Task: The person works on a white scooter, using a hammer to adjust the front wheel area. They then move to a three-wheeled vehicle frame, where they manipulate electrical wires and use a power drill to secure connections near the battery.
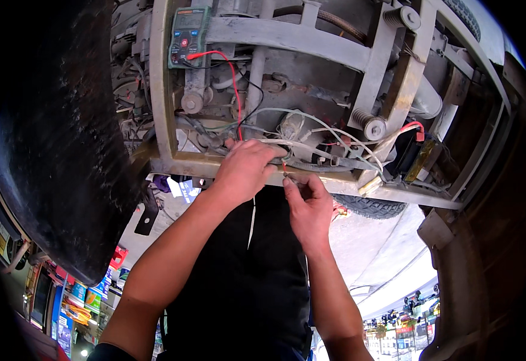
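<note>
My left hand (245,165) is closed at the frame's lower rail, its fingers bent in among the wires. What lies between its fingertips is hidden. A red test lead (236,90) runs down from a green multimeter (189,37) and disappears behind this hand; a black test lead (262,90) comes down beside it. Close by on the right, my right hand (308,207) pinches a thin wire between thumb and fingers, with a short red piece (284,166) showing just above the fingertips. A thin whitish strip (252,225) hangs below my left hand.
A metal vehicle frame (287,36) surrounds the wiring, with coil springs (365,120) at the right. White and green wires (329,129) loop across it. A tyre (371,206) sits below the rail. A large dark panel (64,132) stands at the left, and shop shelves appear lower left.
</note>
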`<state>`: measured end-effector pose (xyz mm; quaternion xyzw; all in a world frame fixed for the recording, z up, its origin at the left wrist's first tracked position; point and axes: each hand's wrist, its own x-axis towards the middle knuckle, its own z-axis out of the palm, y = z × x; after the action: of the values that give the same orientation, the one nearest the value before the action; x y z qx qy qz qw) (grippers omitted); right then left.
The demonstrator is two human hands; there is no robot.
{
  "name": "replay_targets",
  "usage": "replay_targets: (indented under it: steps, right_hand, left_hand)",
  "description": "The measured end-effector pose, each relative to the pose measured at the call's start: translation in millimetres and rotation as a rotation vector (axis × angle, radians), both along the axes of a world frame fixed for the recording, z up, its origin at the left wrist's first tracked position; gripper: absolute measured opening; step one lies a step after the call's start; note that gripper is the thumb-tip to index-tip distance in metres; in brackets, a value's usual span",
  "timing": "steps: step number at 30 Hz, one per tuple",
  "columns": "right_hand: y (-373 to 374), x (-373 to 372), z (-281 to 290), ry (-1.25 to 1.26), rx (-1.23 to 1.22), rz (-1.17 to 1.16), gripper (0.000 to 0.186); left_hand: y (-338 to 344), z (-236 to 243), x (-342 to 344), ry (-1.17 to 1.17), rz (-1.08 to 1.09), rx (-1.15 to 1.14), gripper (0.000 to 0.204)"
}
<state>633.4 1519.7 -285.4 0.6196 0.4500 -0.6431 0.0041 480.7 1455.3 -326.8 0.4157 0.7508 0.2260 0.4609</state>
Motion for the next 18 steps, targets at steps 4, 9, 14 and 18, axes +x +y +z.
replay_targets:
  steps: [4,9,14,18]
  right_hand:
    - [8,-17,-3,-0.036,0.193,0.292,0.016]
    - [33,-34,-11,-0.059,0.281,0.360,0.032]
    - [29,-24,-30,-0.109,0.563,0.723,0.033]
    - [25,-28,-31,-0.208,0.461,0.754,0.026]
  left_hand:
    - [5,-13,9,-0.028,0.049,-0.007,0.016]
    - [10,-13,17,-0.268,0.494,-0.186,0.016]
    - [10,-15,15,-0.385,0.603,-0.217,0.018]
    - [7,-12,12,-0.286,0.556,-0.264,0.016]
